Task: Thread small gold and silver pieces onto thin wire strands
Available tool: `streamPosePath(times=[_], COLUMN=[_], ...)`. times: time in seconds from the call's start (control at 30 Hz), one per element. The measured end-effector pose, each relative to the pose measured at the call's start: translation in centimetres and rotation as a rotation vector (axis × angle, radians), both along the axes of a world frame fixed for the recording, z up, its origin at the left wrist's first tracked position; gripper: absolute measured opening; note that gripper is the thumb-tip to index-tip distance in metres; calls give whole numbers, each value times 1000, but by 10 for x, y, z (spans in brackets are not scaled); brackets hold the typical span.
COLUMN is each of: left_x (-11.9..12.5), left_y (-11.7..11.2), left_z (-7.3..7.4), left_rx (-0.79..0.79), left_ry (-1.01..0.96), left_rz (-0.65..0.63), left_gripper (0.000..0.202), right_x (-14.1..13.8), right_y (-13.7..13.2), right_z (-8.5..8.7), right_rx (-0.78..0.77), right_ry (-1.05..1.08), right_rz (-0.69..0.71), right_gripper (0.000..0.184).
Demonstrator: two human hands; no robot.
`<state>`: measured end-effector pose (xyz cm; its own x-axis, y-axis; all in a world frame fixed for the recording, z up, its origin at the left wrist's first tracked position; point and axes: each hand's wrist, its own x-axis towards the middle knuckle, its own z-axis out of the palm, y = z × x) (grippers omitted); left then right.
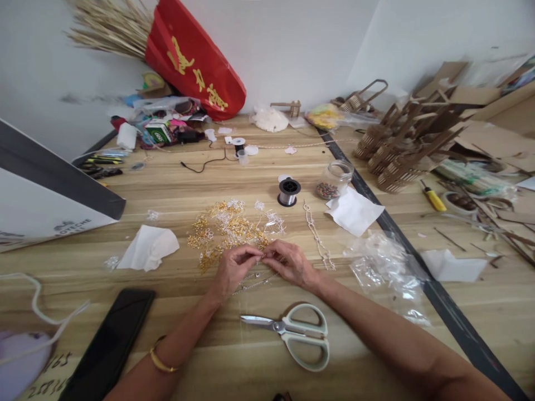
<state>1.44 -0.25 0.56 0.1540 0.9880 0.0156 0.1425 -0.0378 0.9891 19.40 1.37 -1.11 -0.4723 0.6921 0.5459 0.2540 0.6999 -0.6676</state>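
My left hand (234,268) and my right hand (289,263) meet fingertip to fingertip over the wooden table (234,184), each pinching a small silvery piece at the end of a thin beaded chain (256,281) that trails down between my wrists. Right behind my fingers lies a heap of gold and silver beads and findings (228,228). A second beaded strand (317,236) lies stretched out to the right of my right hand. Pale green scissors (295,331) rest shut on the table between my forearms. A gold bangle (161,362) is on my left wrist.
A spool of silver wire (288,191), a glass jar of beads (334,179) and white paper (354,211) sit beyond the heap. Crumpled tissue (148,248) and a black phone (109,345) lie left. Clear plastic bags (382,262) lie right. Wooden model parts (401,145) crowd the far right.
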Motion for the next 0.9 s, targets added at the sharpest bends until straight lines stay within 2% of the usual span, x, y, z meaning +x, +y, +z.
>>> streamPosePath(times=[0.2,0.6,0.9], left_x=[1,3,0], left_y=[-2,-2,0], left_z=[-1,1,-6], left_rx=[-27,23,55], left_ry=[-37,26,33], left_rz=[28,71,69], left_gripper=[13,7,7], right_x=[1,0,0], right_y=[0,-1,-2], right_z=[1,3,3], right_rx=[4,33,28], right_ry=[-46,-107,-117], right_rz=[-1,24,6], right_gripper=[8,8,5])
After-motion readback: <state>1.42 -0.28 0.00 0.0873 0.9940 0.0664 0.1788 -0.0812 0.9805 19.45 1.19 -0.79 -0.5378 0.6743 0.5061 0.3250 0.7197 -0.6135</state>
